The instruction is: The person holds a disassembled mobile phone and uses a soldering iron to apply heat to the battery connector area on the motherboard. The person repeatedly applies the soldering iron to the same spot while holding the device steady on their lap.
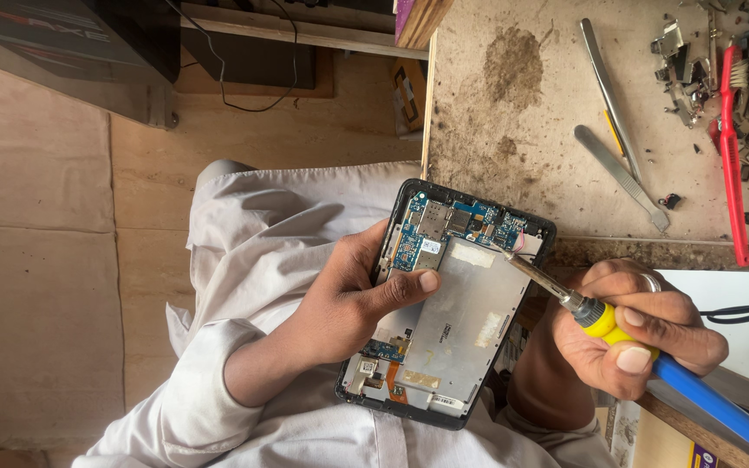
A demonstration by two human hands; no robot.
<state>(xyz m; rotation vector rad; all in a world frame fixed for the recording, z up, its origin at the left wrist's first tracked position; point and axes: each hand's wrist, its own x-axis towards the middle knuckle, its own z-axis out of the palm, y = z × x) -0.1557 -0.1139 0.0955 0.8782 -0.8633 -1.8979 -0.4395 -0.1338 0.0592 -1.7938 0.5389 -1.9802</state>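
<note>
Around: tweezers [610, 95], red brush [730, 156], metal scraps at 1 o'clock on worktop [513, 104] | opened phone [448, 303] centre, over lap, long axis 1–7 o'clock | left hand [348, 303] fingers wrapped on it | right hand [635, 329] fingers grip soldering iron [617, 329], tip toward 10 o'clock, at board.

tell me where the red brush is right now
In the head view, the red brush lies at the far right of the workbench, beside scattered metal parts, right of the tweezers.

One opened phone [448, 303], one soldering iron [652, 355], two tweezers [621, 173], one red brush [732, 156].
</note>
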